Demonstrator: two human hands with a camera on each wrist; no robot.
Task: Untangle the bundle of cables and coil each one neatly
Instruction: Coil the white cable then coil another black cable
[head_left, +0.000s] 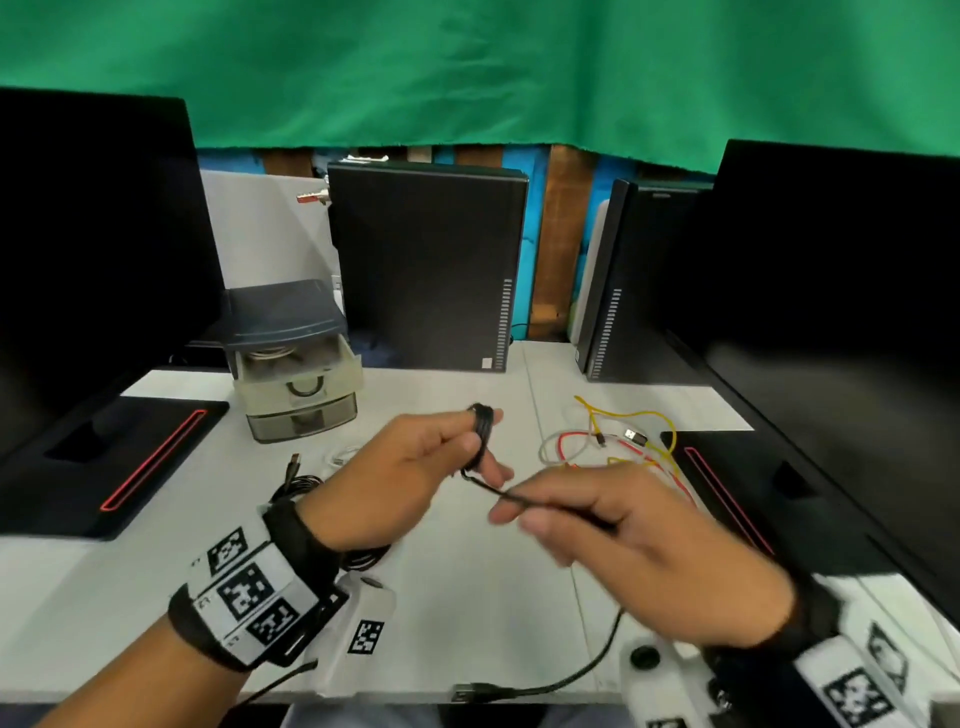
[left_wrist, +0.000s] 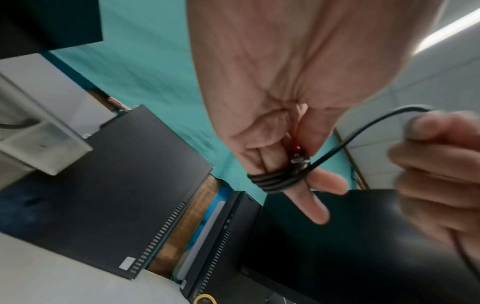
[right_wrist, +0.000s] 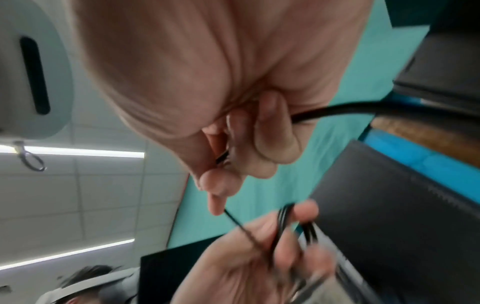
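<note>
Several turns of a black cable (head_left: 484, 427) are wound round two straight fingers of my left hand (head_left: 467, 447), held above the white table (head_left: 467, 597). In the left wrist view the coil (left_wrist: 280, 182) sits near the fingertips, and the thumb of that hand (left_wrist: 298, 164) pins the plug end. My right hand (head_left: 519, 514) pinches the free run of the same cable (right_wrist: 337, 111) just right of the coil. The tail drops to a USB plug (head_left: 467, 693) at the table's front edge. A tangle of yellow, red and white cables (head_left: 623, 447) lies behind my right hand.
Another black cable (head_left: 301, 483) lies under my left wrist, beside a white one (head_left: 343, 457). A small drawer unit (head_left: 296, 374) stands at the back left. Two computer towers (head_left: 426, 270) stand behind. Monitors (head_left: 93, 234) and their bases (head_left: 130, 457) flank both sides.
</note>
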